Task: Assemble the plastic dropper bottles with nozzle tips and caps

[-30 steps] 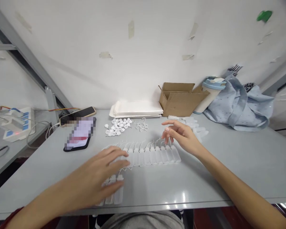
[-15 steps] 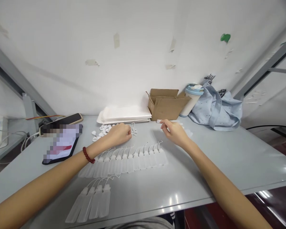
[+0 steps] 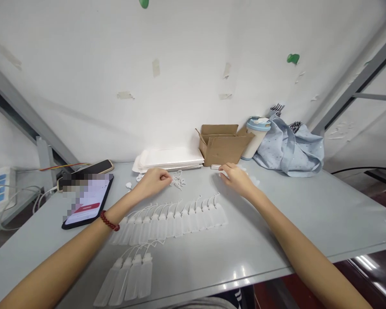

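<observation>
Left hand (image 3: 152,182) curled by cords (image 3: 179,182), grip unclear; right hand (image 3: 239,180) parted, near table's (image 3: 324,214) back edge; bottles (image 3: 170,225) rowed, probably against tangling!

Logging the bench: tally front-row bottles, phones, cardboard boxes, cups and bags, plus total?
Front-row bottles: 4
Phones: 2
Cardboard boxes: 1
Cups: 1
Bags: 1
Total: 9

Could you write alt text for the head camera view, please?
A person's left hand is beside a small pile of white cords on a grey table, the right hand near translucent pieces. Closer in, corded translucent containers lie in two rows; an open cardboard box stands behind.
</observation>
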A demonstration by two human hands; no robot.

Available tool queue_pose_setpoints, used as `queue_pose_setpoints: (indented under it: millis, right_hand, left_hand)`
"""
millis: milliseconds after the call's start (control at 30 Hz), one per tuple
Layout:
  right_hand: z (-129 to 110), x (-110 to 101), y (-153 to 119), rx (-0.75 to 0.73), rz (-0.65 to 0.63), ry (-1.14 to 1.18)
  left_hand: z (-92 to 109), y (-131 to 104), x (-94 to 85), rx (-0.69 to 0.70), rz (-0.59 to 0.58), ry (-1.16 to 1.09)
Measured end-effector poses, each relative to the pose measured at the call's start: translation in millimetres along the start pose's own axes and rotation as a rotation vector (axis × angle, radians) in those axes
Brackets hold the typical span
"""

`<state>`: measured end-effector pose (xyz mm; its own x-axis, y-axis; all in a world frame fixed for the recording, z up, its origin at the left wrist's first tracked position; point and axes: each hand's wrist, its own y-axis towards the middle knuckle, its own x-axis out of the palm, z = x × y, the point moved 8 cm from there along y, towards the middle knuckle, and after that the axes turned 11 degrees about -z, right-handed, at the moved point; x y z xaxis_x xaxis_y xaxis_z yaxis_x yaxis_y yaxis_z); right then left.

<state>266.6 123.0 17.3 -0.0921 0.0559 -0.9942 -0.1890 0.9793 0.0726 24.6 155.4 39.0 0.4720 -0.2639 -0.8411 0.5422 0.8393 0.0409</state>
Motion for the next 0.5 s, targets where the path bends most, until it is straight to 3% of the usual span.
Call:
queue_pose_setpoints:
  millis: [233, 367, 500]
  right_hand:
    - [10.5, 8.3, 3.6, 0.046, -0.068, -0.124]
    - [13.2, 12.2, 4.3, 0.058, -0.084, -0.161]
    - [13.9, 16.2, 5.7, 0.050, -0.092, -0.190]
  left_hand:
    - [-26.9, -55.0, -29.4, -0.091, 0.310, -0.097]
    - [-53.1, -76.3, -26.0, -0.142, 0.403, -0.368]
    - [-51.9, -79.8, -20.5, -0.124, 0.488, -0.468]
